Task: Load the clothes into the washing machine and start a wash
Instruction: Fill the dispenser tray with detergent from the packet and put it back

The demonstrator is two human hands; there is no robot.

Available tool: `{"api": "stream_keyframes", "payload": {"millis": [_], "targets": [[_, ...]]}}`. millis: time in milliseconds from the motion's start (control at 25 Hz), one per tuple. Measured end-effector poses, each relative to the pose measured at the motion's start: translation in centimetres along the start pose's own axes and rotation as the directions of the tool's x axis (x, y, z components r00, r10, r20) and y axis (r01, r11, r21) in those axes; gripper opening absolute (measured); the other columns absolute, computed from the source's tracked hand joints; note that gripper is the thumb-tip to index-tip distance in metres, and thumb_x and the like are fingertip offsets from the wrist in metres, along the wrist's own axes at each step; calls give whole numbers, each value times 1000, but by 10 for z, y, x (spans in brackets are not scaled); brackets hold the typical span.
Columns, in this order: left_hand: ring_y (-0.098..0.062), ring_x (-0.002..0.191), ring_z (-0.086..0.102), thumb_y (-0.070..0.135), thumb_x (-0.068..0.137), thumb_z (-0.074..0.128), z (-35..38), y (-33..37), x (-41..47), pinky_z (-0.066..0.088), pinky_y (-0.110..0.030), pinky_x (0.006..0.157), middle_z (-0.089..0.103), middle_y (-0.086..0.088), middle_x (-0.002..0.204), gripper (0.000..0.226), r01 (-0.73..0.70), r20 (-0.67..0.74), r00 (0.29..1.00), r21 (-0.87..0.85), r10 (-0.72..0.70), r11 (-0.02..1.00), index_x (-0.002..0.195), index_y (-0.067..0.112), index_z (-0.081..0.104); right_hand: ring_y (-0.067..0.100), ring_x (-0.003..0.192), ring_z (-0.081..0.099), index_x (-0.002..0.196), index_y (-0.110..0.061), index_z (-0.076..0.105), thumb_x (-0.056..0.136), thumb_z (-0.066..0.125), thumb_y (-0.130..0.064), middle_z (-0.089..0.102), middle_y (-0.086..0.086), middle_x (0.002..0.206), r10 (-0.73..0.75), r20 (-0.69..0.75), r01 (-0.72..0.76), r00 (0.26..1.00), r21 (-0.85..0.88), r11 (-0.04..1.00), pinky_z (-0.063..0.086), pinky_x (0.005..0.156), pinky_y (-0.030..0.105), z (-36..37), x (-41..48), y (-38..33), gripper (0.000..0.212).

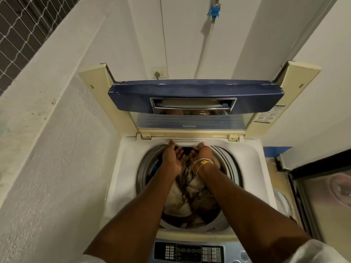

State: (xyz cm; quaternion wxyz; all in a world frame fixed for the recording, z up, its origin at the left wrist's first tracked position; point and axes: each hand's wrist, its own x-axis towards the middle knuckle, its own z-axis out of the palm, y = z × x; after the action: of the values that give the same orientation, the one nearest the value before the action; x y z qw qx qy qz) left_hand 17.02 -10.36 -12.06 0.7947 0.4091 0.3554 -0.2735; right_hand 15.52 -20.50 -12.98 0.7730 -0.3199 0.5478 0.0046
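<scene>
Left hand (pixel 173 158) and right hand (pixel 203 152), each grip open and empty, above clothes (pixel 190 194) in washing machine (pixel 252 168), lid (pixel 190 92) raised

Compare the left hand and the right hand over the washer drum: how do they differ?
The right hand has a yellow-and-white thread tied at its wrist; the left hand has a bare wrist. The left hand shows its palm, while the right hand shows mostly its back. Both reach over the clothes to the far rim of the drum.
</scene>
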Motion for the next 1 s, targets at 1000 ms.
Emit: {"api": "stream_keyframes", "payload": {"millis": [1000], "targets": [[-20, 89, 67, 48, 94, 58, -23, -18, -31, 54, -26, 65, 69, -10, 105, 40, -219, -119, 952, 382, 283, 898, 114, 14, 62, 22, 89, 63, 119, -7, 62, 85, 45, -76, 67, 14, 110, -359, 20, 337, 933, -399, 853, 40, 55, 24, -36, -61, 20, 79]]}}
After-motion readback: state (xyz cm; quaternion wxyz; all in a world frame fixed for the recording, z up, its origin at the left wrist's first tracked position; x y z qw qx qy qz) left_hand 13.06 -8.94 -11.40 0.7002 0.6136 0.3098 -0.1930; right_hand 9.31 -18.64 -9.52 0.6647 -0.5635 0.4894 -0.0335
